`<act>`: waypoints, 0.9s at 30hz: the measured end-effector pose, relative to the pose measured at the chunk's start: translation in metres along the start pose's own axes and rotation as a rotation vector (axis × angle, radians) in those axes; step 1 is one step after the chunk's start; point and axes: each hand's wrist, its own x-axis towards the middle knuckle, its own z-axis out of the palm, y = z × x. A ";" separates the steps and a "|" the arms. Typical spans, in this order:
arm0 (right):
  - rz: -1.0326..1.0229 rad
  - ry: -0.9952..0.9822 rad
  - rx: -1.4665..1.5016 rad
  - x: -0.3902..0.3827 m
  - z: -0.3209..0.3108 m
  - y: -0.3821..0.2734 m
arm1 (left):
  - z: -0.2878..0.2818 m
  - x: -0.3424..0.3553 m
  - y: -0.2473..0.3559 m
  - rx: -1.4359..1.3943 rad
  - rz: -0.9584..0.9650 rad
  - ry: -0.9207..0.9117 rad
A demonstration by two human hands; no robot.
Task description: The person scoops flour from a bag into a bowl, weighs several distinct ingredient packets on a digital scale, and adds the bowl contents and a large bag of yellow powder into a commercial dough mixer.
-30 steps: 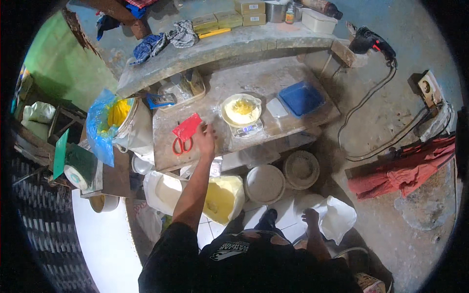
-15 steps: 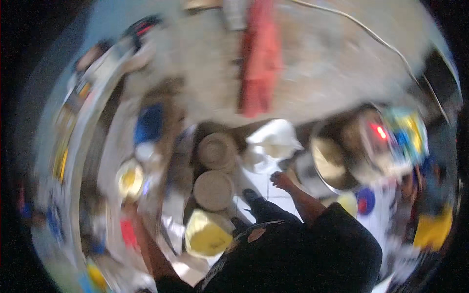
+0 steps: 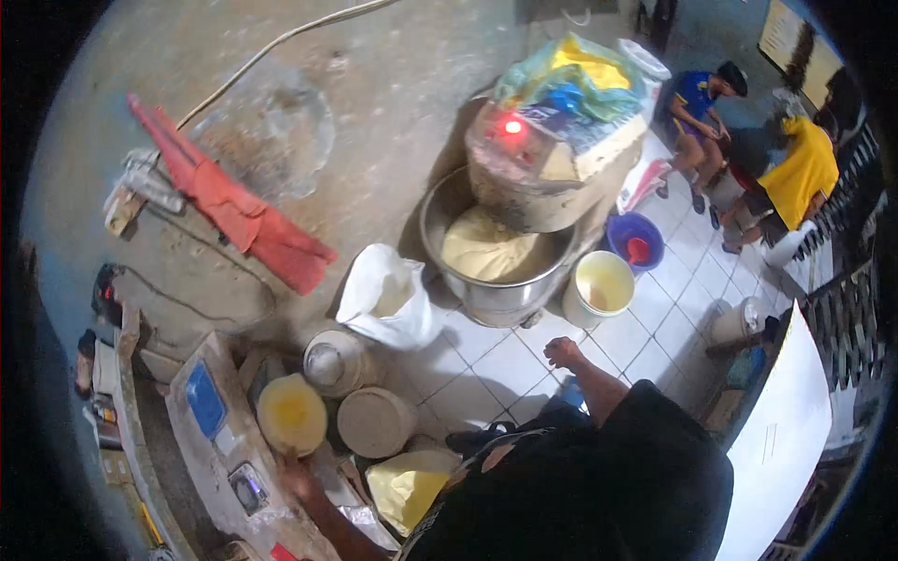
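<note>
Off to the left, my left hand grips the near rim of a round pale bowl with yellow contents, perhaps liquid. The bowl is beside the ledge, close to a white bucket and a bucket with a pale round top. My right hand hangs over the tiled floor with its fingers curled in, and nothing shows in them. Ahead of that hand stands a mixer with a steel bowl holding a mass of pale dough. A cream bucket is close by.
An open white sack stands left of the mixer. Behind the cream bucket sits a purple tub with a red scoop. A blue tray lies on the ledge. Red cloth hangs at the wall. Two people sit at the far right.
My view has swung right, bringing the mixer toward the middle and the seated people into sight. The bowl in my left hand has moved right relative to the blue tray.
</note>
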 end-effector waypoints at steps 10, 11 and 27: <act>0.183 0.170 0.291 -0.079 -0.204 0.156 | 0.386 -0.141 0.040 0.101 0.260 -0.647; 0.204 0.193 0.335 -0.092 -0.223 0.187 | 0.425 -0.158 0.049 0.016 0.095 -0.672; 0.511 0.454 0.322 -0.261 -0.250 0.427 | 0.934 -0.306 -0.021 0.241 -0.428 -1.063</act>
